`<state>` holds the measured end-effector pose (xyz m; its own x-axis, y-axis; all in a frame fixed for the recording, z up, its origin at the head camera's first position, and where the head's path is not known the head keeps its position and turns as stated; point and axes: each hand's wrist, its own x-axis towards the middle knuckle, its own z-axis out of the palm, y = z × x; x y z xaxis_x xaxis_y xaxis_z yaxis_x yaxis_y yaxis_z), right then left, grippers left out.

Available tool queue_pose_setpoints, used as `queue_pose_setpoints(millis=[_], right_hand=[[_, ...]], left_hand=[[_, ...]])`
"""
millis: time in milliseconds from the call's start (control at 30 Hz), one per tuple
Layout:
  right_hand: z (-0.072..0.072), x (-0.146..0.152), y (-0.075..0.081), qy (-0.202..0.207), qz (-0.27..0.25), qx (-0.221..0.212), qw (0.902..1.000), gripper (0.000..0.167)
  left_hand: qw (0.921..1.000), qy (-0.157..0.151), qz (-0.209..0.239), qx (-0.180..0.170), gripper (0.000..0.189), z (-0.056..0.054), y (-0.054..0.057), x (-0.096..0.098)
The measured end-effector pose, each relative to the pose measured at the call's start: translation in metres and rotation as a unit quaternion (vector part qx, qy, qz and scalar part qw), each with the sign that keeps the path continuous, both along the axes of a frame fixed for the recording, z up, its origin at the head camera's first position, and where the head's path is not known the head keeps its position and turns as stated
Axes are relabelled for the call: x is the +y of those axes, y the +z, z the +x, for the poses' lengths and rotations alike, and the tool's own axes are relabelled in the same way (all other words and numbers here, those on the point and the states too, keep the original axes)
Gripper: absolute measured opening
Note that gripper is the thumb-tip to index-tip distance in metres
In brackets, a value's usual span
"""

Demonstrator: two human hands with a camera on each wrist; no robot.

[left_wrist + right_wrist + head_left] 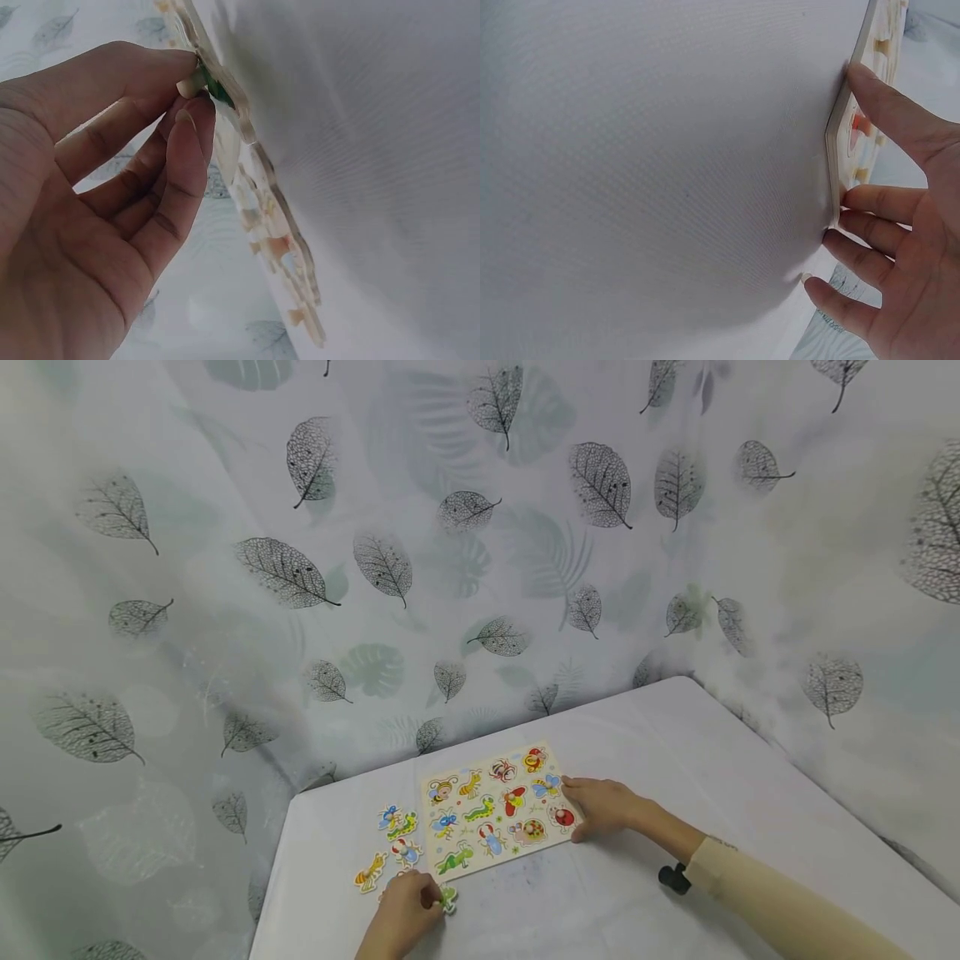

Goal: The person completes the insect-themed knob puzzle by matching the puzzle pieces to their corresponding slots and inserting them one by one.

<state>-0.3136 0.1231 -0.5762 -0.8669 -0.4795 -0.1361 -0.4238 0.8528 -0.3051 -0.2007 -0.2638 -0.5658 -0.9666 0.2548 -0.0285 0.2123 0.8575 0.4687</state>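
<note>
On the white table lies a wooden insect puzzle board printed with bright bugs. Some knobs stand up from it in the right wrist view. Just off its front left corner is my left hand, with thumb and fingers pinching the knob of a green puzzle piece. That piece stays close to the tabletop in the left wrist view. At the board's right side, my right hand touches the edge with its thumb and nearly straight fingers; no knob is gripped there.
Left of the board lie several loose pieces: a yellow striped insect, a blue beetle, a green caterpillar and a blue winged bug. Leaf-patterned curtains hang behind the table.
</note>
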Motion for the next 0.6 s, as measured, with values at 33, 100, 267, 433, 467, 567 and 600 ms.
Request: queue_pose_setpoints(millis=[33, 100, 267, 433, 467, 567, 600], right_hand=[[0.0, 0.0, 0.0, 0.0, 0.002, -0.001, 1.0, 0.093], [0.001, 0.0, 0.001, -0.001, 0.0, -0.002, 1.0, 0.093], [0.001, 0.002, -0.001, -0.004, -0.005, -0.002, 1.0, 0.092], [0.0, 0.001, -0.005, -0.003, -0.003, -0.001, 1.0, 0.092], [0.0, 0.001, -0.004, -0.003, -0.003, -0.001, 1.0, 0.092], [0.0, 0.002, -0.004, -0.002, 0.0, 0.003, 1.0, 0.093], [0.0, 0.002, -0.004, -0.003, 0.002, 0.004, 1.0, 0.093]], left_hand=[[1.0, -0.001, 0.001, 0.003, 0.015, 0.0, 0.001, 0.0], [1.0, -0.002, 0.002, 0.007, 0.015, -0.002, 0.004, 0.001], [0.9997, -0.01, 0.005, 0.024, 0.017, -0.01, 0.009, 0.005], [0.999, -0.015, 0.004, 0.041, 0.018, -0.02, 0.009, 0.007], [0.9988, -0.017, 0.004, 0.046, 0.018, -0.022, 0.009, 0.008], [0.9983, -0.017, 0.008, 0.056, 0.018, -0.028, 0.006, 0.01], [0.998, -0.017, 0.009, 0.06, 0.018, -0.03, 0.005, 0.011]])
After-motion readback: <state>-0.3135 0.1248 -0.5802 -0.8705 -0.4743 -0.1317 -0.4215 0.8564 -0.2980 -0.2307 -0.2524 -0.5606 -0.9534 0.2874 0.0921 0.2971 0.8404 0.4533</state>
